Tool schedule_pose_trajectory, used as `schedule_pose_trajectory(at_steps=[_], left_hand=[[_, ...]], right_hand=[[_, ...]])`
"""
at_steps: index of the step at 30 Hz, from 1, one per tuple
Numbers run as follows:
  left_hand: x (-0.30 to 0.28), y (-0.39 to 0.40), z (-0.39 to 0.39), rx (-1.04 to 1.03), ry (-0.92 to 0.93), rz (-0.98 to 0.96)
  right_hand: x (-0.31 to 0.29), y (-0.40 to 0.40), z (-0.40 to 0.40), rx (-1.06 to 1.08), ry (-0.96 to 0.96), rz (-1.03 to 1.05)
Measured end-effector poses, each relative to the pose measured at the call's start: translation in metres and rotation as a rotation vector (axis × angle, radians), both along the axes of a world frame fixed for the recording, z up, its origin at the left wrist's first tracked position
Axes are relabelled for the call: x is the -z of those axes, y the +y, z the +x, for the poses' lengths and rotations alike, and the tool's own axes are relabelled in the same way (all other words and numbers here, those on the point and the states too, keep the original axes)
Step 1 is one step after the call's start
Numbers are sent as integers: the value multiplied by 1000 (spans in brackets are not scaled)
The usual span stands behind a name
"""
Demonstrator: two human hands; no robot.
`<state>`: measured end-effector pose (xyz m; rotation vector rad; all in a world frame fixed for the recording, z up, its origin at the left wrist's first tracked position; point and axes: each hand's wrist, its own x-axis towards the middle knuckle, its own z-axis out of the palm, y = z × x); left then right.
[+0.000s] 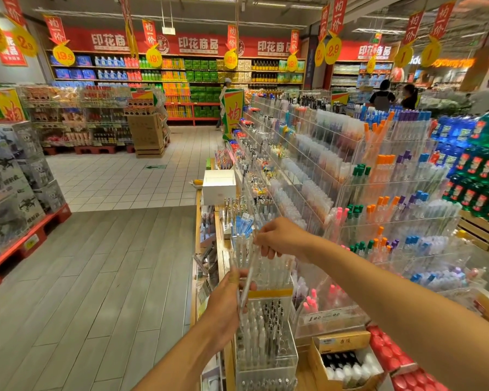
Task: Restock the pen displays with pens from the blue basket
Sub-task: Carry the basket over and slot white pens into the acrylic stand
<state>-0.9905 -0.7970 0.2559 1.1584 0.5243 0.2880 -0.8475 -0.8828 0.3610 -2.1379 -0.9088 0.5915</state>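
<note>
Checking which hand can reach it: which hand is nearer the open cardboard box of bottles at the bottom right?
The left hand looks nearer: it is to the left of the cardboard box and slightly above it in the picture. The right hand is farther up the display.

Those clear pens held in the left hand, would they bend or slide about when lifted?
The clear pens look like thin hard plastic, so probably stiff and light. Their smooth round barrels may slip or roll; the left hand grips several bunched together. The right hand pinches one at its top end, suggesting it lifts easily.

Two bare, sleeveless forearms
</note>
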Motion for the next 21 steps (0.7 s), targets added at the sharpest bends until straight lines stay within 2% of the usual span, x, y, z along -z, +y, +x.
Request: schedule_pose_trajectory(at_steps=[5, 10, 13, 16, 21], left_hand=[[3, 10, 1, 11, 35, 9], [2, 14, 6, 12, 59, 20], [3, 16, 6, -8, 96, 147], [6, 19, 7, -27, 125, 322], [9, 29, 12, -33, 83, 462]], right_hand=[[-7, -1, 16, 29, -26, 68], [-12, -2, 25, 10, -302, 85], [-17, -1, 29, -12, -476, 105], [-19, 1, 35, -12, -538, 153], [-8, 8, 41, -84, -639, 90]])
